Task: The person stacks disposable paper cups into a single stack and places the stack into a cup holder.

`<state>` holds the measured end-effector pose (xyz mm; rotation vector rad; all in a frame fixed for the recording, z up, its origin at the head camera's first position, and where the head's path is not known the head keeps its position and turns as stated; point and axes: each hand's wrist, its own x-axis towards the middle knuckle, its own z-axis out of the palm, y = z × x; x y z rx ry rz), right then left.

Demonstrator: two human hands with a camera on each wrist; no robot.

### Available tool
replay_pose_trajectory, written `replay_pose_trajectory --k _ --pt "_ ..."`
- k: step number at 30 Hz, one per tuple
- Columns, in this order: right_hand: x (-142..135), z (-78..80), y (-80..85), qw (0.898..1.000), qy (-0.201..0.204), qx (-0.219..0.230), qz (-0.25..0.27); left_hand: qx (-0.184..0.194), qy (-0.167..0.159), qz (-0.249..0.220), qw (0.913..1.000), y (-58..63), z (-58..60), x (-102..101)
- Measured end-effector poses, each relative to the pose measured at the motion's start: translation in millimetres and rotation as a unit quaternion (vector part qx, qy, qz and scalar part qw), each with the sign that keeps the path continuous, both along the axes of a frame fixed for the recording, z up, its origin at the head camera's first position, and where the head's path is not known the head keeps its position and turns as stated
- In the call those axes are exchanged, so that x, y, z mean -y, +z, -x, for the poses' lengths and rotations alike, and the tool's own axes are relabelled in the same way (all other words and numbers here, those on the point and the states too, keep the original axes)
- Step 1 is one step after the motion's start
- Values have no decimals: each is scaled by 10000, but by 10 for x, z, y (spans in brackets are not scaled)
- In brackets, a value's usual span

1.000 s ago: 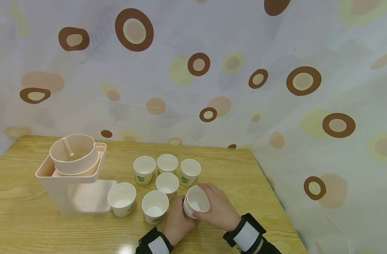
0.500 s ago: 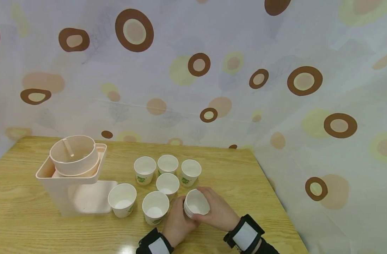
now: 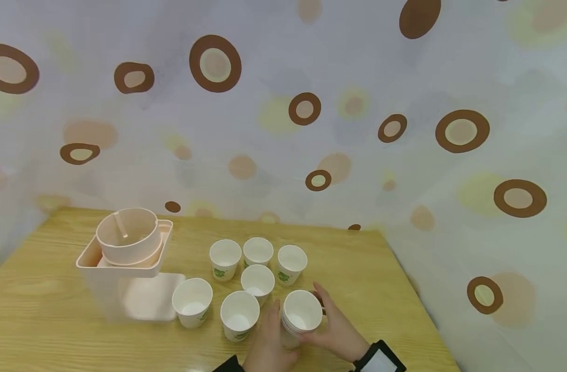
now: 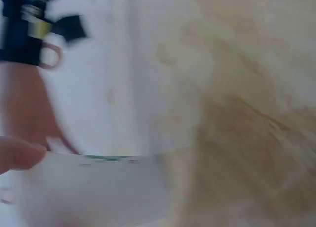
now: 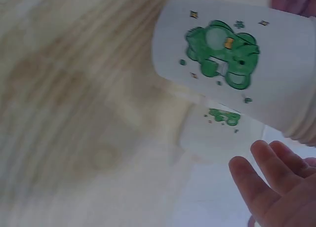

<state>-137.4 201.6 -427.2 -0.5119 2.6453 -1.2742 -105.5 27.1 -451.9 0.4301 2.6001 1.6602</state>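
A stack of nested white paper cups point(image 3: 302, 312) stands between my two hands at the front of the table. In the right wrist view the lowest cup point(image 5: 222, 54) shows a green cartoon print, with the nested rims at its right end. My left hand point(image 3: 269, 341) holds the stack from the left, its fingers partly hidden behind it. On the other side, my right hand point(image 3: 339, 330) has its fingers spread loosely around the stack; in its wrist view the fingertips point(image 5: 239, 165) are apart from the cup wall. The left wrist view is blurred, with a white cup point(image 4: 98, 187) low in it.
Left of the stack stand several single cups, among them a near cup point(image 3: 239, 312), a middle cup point(image 3: 257, 281) and a back-right cup point(image 3: 291, 261). Farther left, another cup point(image 3: 192, 302) is beside a pale pink plastic container point(image 3: 111, 294) with a round bowl point(image 3: 127, 243) on top.
The head view has shifted, so everything sits lower and farther right. My right hand has loosened from the stack's rim and its fingers have spread. My left hand stays at the stack.
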Motion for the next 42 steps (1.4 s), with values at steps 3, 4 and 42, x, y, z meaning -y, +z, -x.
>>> replay_pose_trajectory --k 3,4,42 --pt "-84 -39 -67 10000 -15 86 31 -247 -215 383 9987 192 -96 139" --pt "-100 -40 -88 9999 16 91 78 -358 -127 577 9976 275 -109 193" --pt "1 0 -157 9982 313 190 482 -452 567 3613 9296 501 238 629"
